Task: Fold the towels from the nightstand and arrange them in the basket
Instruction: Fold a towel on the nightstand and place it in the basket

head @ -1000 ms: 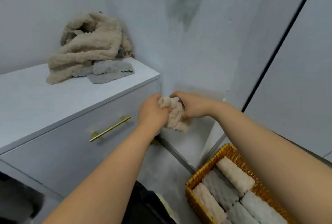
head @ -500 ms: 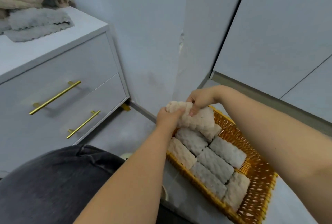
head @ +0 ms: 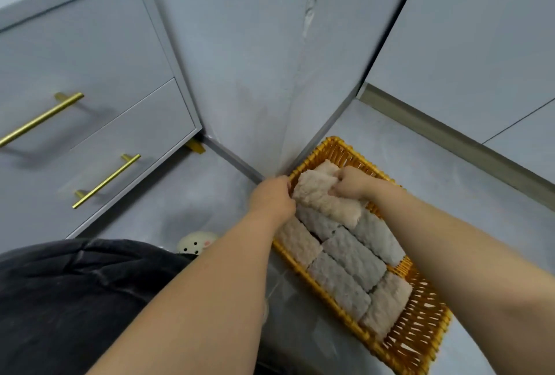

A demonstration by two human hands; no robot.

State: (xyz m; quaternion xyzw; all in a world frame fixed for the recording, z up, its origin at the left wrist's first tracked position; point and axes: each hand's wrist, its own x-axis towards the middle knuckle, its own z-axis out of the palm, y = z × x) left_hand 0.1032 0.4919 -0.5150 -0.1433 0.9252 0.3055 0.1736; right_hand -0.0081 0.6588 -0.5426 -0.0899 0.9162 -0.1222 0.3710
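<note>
Both hands are at the far end of the wicker basket (head: 420, 325), which sits on the floor (head: 426, 173) in the corner, far rim just beside the wall. They hold a folded beige towel (head: 318, 199) btwn them, lying across the basket's far end & overlapping the nearest rolls. Can't tell if it rests on them or hangs just above.

Left grip (head: 271, 197): back of hand up, fingers curled round the towel's left end; fingertips hidden. Right grip (head: 350, 184): knuckles bent, fingers dug into the towel's top right, closed on the cloth.

Nearer in the basket, folded towels (head: 351, 257) lie packed side by side, grey & beige, touching.

Left: nightstand (head: 99, 53) w/ 2 drawers, each w/ a gold bar handle (head: 106, 181). Dark trouser knee (head: 69, 299) at lower left; small cream round thing (head: 196, 242) w/ dark dots on the floor beside it.
</note>
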